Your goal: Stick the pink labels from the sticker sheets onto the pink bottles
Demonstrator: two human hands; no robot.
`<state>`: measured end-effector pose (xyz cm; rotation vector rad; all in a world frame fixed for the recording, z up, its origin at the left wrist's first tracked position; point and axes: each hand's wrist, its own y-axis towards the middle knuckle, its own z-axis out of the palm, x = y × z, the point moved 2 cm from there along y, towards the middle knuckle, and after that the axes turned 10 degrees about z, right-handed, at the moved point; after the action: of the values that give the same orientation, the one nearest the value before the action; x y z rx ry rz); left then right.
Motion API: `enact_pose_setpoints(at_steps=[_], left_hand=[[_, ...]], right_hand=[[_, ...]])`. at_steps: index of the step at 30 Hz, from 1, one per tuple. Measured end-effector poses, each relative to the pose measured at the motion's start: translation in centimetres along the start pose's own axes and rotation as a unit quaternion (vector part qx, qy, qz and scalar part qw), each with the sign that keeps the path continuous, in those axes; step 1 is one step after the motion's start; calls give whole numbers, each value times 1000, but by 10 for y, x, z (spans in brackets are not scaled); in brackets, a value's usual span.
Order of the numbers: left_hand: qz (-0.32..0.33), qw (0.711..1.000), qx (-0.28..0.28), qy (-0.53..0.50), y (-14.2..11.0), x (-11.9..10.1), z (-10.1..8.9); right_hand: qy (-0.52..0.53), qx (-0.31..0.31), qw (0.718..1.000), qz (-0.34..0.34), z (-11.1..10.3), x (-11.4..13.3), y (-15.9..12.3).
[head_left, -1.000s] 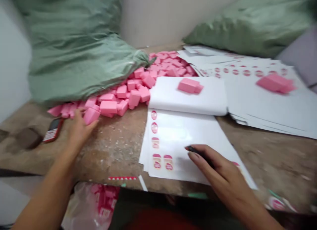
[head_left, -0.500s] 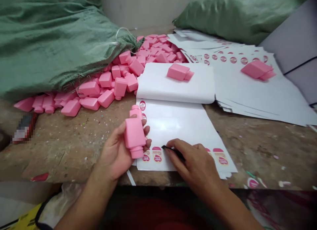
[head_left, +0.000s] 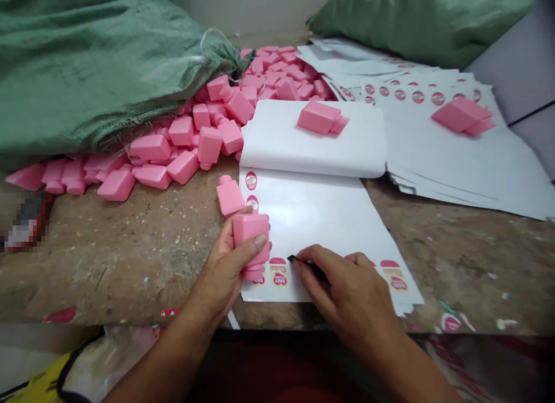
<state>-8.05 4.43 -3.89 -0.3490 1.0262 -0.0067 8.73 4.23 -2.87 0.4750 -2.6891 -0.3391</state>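
- Left hand [head_left: 223, 267]: lower frame, left of centre; gripping, thumb [head_left: 249, 250] toward upper right
- Right hand [head_left: 349, 284]: lower right of centre; thumb and index finger [head_left: 316, 255] pinched, pointing left
- Forearms [head_left: 176, 345]: rising from bottom edge, angled inward

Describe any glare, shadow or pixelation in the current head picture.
Head view: soft glare marks the glossy white paper sticker sheet; head view: coarse pixel blocks obscure the red-edged dark object at the left edge; head view: deep shadow lies beneath the worn brown tabletop.

bottles [head_left: 248, 227]: smooth matt plastic; label sheet [head_left: 321, 212]: glossy paper; tabletop [head_left: 169, 252]: rough; sack [head_left: 108, 73]: woven
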Motion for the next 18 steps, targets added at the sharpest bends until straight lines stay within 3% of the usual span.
enact_pose_setpoints(at_steps=[4, 9, 14, 18], left_hand=[[5, 1000, -7, -8, -1, 1, 0], [0, 999, -18, -33, -1, 2, 0], [-13, 997, -44, -69, 1, 0, -1], [-16, 995, -53, -79, 2, -2, 0]], right_hand=[[-1, 14, 1000, 9, 0, 0, 3], [73, 93, 991, 64, 2, -9, 2], [65, 84, 992, 70, 2, -9, -9], [148, 184, 969, 68, -5, 3, -22]])
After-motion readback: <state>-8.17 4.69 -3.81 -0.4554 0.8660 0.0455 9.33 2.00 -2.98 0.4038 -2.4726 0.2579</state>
